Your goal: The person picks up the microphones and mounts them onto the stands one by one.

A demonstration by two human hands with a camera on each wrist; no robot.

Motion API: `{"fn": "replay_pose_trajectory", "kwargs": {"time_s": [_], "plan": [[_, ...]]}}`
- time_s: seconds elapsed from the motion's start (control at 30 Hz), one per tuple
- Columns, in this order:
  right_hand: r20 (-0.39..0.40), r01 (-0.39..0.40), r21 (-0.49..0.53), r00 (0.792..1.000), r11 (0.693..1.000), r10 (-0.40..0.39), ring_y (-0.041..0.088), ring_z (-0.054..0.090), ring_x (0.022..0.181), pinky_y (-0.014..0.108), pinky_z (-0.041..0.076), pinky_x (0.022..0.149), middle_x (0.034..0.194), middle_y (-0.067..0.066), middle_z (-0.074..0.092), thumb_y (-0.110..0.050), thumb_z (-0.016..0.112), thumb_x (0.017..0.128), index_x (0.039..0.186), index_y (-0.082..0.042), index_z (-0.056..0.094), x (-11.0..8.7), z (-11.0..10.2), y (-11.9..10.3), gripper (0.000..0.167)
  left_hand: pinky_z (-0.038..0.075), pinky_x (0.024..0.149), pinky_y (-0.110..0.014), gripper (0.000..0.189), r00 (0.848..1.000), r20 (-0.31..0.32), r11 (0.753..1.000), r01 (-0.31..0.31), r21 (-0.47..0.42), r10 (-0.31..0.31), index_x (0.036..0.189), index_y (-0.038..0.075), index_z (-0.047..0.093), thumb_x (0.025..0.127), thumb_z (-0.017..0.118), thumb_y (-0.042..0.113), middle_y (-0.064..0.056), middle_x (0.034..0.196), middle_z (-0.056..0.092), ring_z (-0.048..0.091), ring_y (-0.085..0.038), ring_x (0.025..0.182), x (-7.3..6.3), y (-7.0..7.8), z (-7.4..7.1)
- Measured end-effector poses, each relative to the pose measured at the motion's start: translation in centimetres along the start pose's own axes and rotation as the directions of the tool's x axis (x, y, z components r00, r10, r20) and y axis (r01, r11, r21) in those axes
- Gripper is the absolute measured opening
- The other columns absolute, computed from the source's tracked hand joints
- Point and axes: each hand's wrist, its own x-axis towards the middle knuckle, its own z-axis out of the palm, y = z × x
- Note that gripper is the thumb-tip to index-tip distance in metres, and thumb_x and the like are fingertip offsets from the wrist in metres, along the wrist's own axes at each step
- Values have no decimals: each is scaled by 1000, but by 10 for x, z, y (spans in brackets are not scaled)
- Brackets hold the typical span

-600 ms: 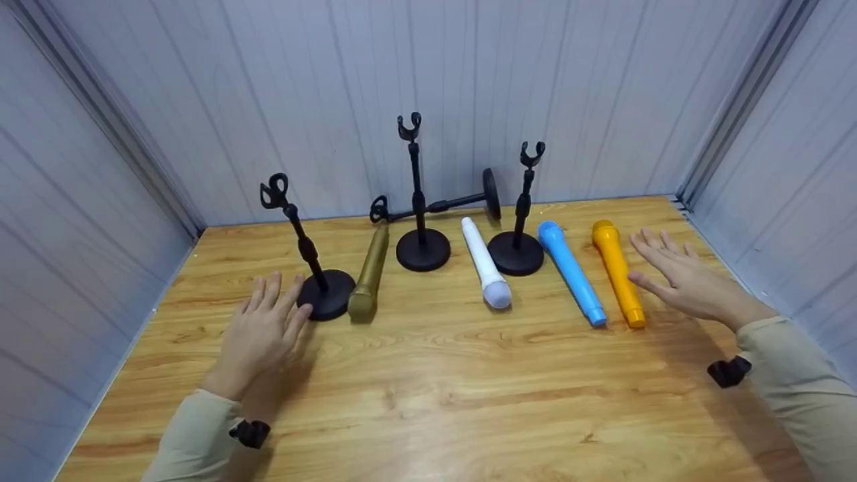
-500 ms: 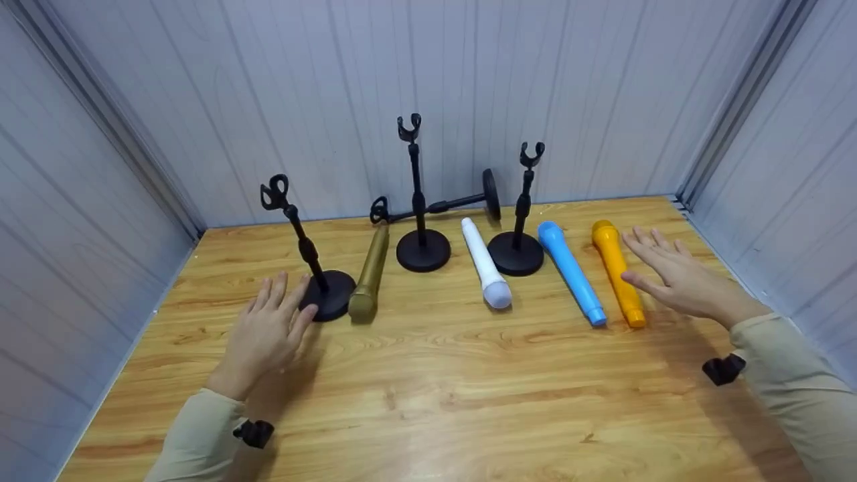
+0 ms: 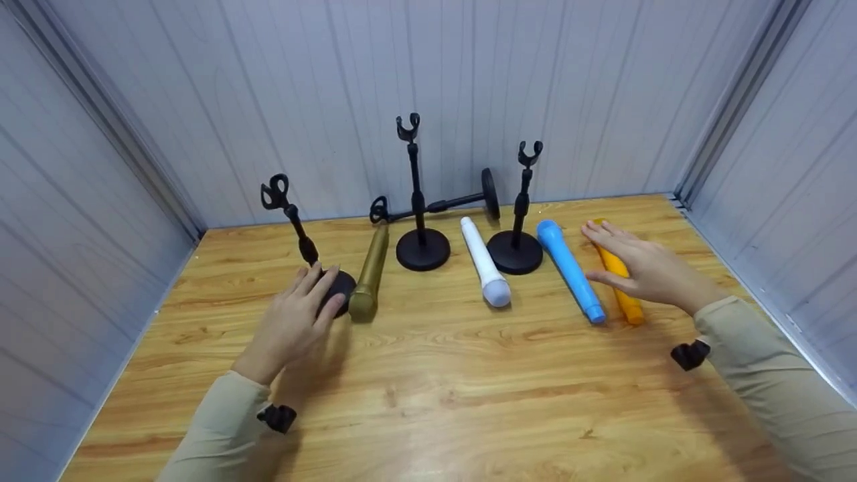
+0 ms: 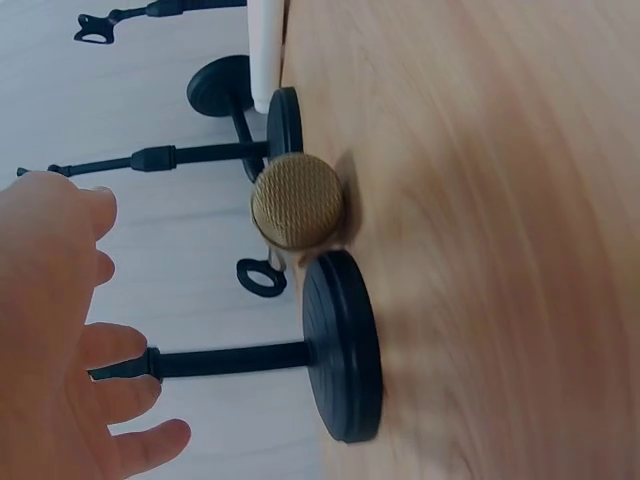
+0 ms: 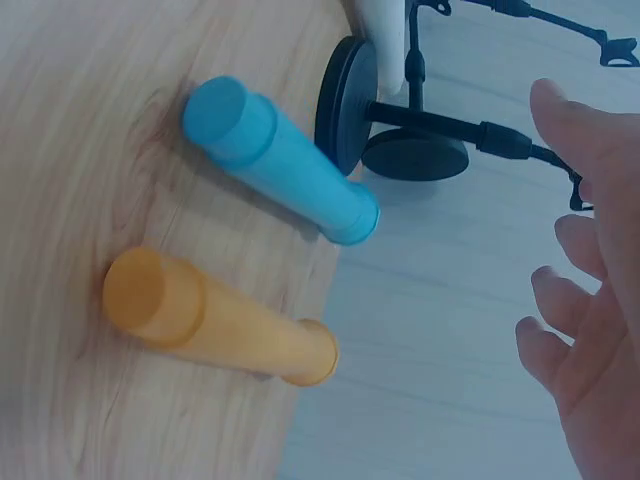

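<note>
My left hand (image 3: 288, 328) hovers by the left black microphone stand (image 3: 343, 289), hiding part of its base and lower pole in the head view. Its fingers are relaxed and hold nothing. Just right of that stand lies a gold microphone (image 3: 369, 274), its round head toward me. My right hand (image 3: 646, 271) is above an orange microphone (image 3: 629, 304), covering part of it; the fingers are extended and grip nothing. In the right wrist view the hand is apart from the orange microphone (image 5: 220, 315). Beside it lies a blue microphone (image 3: 572, 274).
Two more black stands, a middle one (image 3: 423, 249) and a right one (image 3: 515, 252), stand upright. Another stand (image 3: 462, 201) lies on its side by the back wall. A white microphone (image 3: 483, 261) lies between the upright pair. Panel walls enclose the wooden table (image 3: 455, 388).
My left hand has moved right, over the left stand's base. My right hand has shifted left from beside the orange microphone to above it. The stands and microphones stay in place.
</note>
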Motion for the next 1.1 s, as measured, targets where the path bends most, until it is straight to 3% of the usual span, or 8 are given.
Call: {"fn": "replay_pose_trajectory", "kwargs": {"time_s": [0.2,0.3,0.37,0.43,0.53,0.6,0.9,1.1], "plan": [[-32,146,-4,989,989,-146,44,49,134,61,44,101,151,21,46,-26,75,95,157,-9,39,16,5,-6,74,41,103,-64,52,996,-50,997,-77,8,77,153,10,46,108,50,36,-26,149,47,46,-45,136,16,12,8],[-32,181,-6,983,984,-181,33,71,89,49,58,82,117,15,70,-22,76,94,154,-9,45,24,7,-9,69,44,102,-61,51,990,-82,993,-118,1,118,151,7,49,106,54,31,-27,143,52,52,-46,128,25,17,12],[-31,187,2,982,982,-186,26,69,68,46,59,73,104,10,74,-21,76,94,150,-10,49,29,9,-11,64,44,103,-60,51,990,-77,993,-116,-13,115,151,7,48,106,55,30,-26,141,54,53,-45,127,31,20,14],[-11,174,16,985,985,-174,22,66,61,44,58,68,95,7,75,-20,76,94,149,-11,51,34,11,-12,61,43,103,-60,51,994,-56,995,-99,-30,97,152,8,47,107,54,31,-25,141,54,52,-44,128,36,23,16],[7,163,32,987,986,-163,24,73,89,47,59,78,118,11,73,-18,76,94,146,-11,54,41,13,-15,58,43,104,-58,51,996,-25,995,-83,-51,82,152,7,47,108,51,34,-23,141,54,52,-42,129,44,29,19],[9,169,35,985,985,-170,25,72,96,45,59,79,118,11,72,-16,77,93,145,-10,55,45,15,-17,56,45,102,-58,51,997,-7,995,-77,-56,76,152,8,47,108,51,35,-23,141,54,53,-41,128,50,33,22],[-26,277,16,961,961,-277,27,69,97,43,58,80,119,12,70,-8,81,88,134,-9,66,70,34,-26,48,51,94,-53,48,995,50,993,-86,-76,90,148,10,52,107,53,35,-18,135,56,61,-37,113,70,50,40],[17,334,-24,943,942,-334,33,64,113,47,55,92,125,13,68,-2,79,87,133,-7,66,92,54,-34,48,54,88,-51,46,991,75,990,-105,-89,112,147,12,54,107,55,35,-17,134,56,61,-35,111,71,60,53]]}}
